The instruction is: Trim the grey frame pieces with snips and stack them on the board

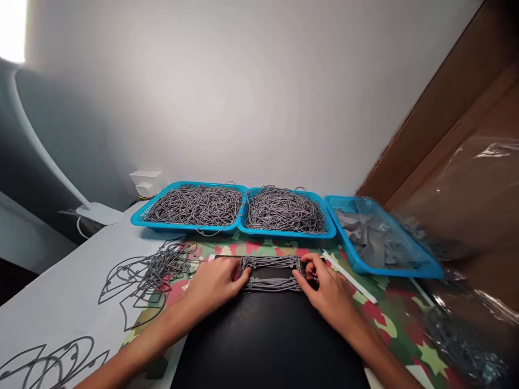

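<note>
A bundle of thin grey cords point(272, 262) lies across the far end of a black board point(267, 335), in two roughly parallel strands joined at both ends. My left hand point(221, 276) is closed on the bundle's left end, with the thumb on the near side. At the opposite end, my right hand point(326, 283) grips the cords between curled fingers and thumb. Small knots or tips show near the ends of the strands. Part of each end is hidden by my fingers.
Two blue baskets point(186, 227) point(287, 234) heaped with grey cords stand by the wall. A third blue basket point(399, 272) holds flat grey pieces and clear plastic. Loose cords point(152, 278) lie left; a white lamp point(44, 151) stands far left. Cardboard point(458, 124) rises at right.
</note>
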Motion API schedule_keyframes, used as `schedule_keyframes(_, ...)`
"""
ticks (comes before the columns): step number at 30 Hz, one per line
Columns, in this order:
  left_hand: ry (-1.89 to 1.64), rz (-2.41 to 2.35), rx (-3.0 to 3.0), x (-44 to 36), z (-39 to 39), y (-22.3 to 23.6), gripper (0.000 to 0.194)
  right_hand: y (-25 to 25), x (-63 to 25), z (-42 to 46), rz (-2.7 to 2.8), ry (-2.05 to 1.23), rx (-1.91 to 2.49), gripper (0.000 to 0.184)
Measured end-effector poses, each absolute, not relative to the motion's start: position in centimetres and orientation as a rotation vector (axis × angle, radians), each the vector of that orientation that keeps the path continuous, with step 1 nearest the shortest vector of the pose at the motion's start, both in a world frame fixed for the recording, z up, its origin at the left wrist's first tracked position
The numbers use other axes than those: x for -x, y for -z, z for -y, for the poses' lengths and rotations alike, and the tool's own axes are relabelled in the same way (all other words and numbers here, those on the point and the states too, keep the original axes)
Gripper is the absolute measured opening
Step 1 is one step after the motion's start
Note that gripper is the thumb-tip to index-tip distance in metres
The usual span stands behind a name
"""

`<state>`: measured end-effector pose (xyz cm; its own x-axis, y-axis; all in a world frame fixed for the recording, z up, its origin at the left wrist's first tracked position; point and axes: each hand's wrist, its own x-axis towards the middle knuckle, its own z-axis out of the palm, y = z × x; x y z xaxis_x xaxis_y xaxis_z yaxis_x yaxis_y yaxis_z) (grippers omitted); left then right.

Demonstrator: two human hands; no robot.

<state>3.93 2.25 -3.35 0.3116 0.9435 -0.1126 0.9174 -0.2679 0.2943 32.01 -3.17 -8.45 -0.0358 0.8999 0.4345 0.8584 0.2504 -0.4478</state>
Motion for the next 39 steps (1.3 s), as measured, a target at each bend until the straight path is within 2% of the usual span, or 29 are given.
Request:
schedule_keyframes(7,-0.366,-1.727,-2.212,-0.3,-1.7,2.3,0.058,7.8,-32.2,3.5,1.791,-0.051,1.560,0.036)
schedule_keyframes(10,-0.504,-1.714,-2.316,4.5,-1.5,1.5,0.054,7.4,-32.7,3.7,1.709,-0.066,1.530,0.036)
schedule_keyframes(15,-0.405,-1.541,-2.561,9.6,-0.3,3.0,0.036,7.5,-33.1,4.0,1.721,-0.063,1.487,0.028)
schedule_keyframes(22,-0.489,-1.549,-2.667,9.7,-0.6,5.2,0.040,8.8,-33.1,3.8,1.816,-0.049,1.451,0.022)
schedule_keyframes(28,-0.599,-1.717,-2.381,11.0,-0.8,1.5,0.046,9.2,-33.5,3.7,1.785,-0.074,1.493,0.024)
schedule_keyframes(32,-0.687,-1.869,-2.226,14.6,-1.3,-1.8,0.052,9.2,-33.4,3.9,1.789,-0.105,1.503,0.028)
schedule_keyframes(35,-0.647,-2.012,-2.217,16.7,-1.3,-2.4,0.050,9.1,-33.1,3.8,1.751,-0.140,1.563,0.036)
schedule_keyframes(39,-0.725,-1.930,-2.345,13.0,-0.5,-1.0,0.056,9.3,-32.6,3.2,1.679,-0.190,1.665,0.048)
